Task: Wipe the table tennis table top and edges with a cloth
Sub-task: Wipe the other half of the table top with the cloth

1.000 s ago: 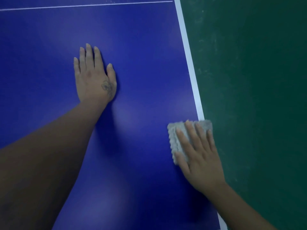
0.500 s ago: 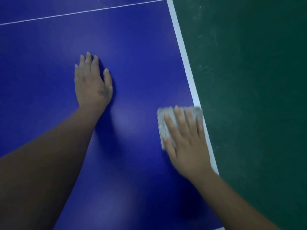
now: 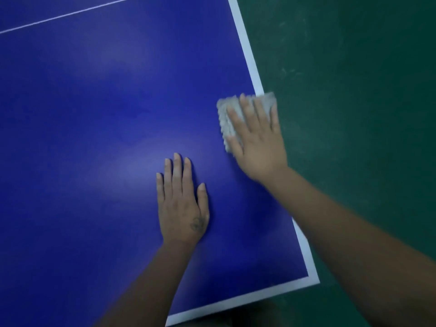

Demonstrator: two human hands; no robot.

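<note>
Mid-wipe, probably: right hand (image 3: 259, 149), fingers (image 3: 245, 109) straight, pressing fuzzy grey cloth (image 3: 224, 116) on white edge (image 3: 247, 50) of blue counter (image 3: 94, 138) at 2 o'clock; left hand (image 3: 182, 208) flat, empty. Amount left unclear.

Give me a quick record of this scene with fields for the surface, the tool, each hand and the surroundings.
Surface: blue table tennis table, with a white border line along its side and near end
Tool: grey cloth at the table's right side edge, one corner reaching past the border
Right: right hand flat on the cloth, fingers straight, pressing it down
Left: left hand flat on the bare blue top, holding nothing
Surroundings: green floor beside the table
</note>
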